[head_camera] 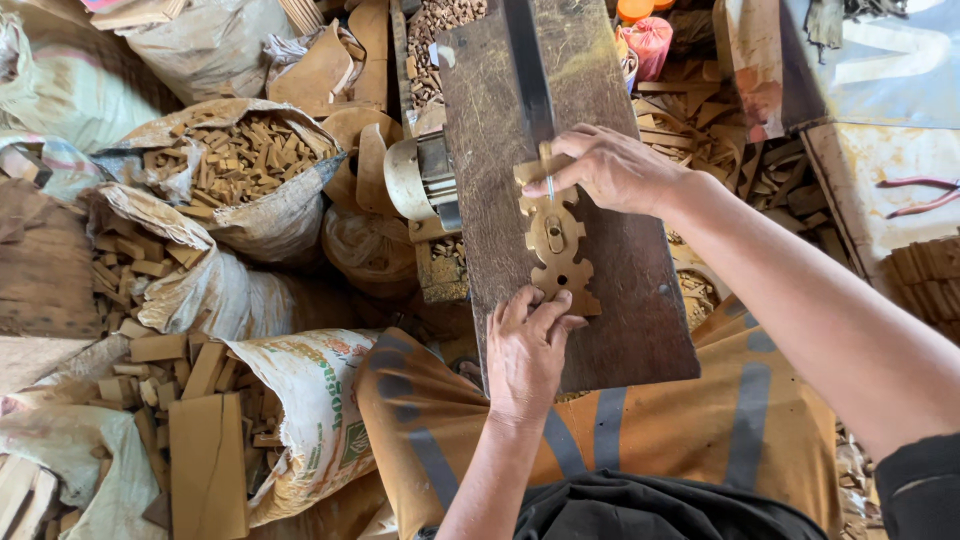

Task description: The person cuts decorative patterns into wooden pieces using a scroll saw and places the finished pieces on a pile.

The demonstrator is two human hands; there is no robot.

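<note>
Open sacks (255, 190) filled with small wooden blocks (235, 160) crowd the left side. A flat wooden board (207, 465) leans among them. An orange striped cloth (640, 430) lies below.

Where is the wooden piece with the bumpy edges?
In the head view, the wooden piece lies mid-frame on the dark saw table, against the thin blade. The left hand holds its near end, the right hand its far end.

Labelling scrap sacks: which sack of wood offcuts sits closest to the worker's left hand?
The printed white sack at lower left, beside the left hand. The two brown sacks, upper and middle, sit farther left.
</note>
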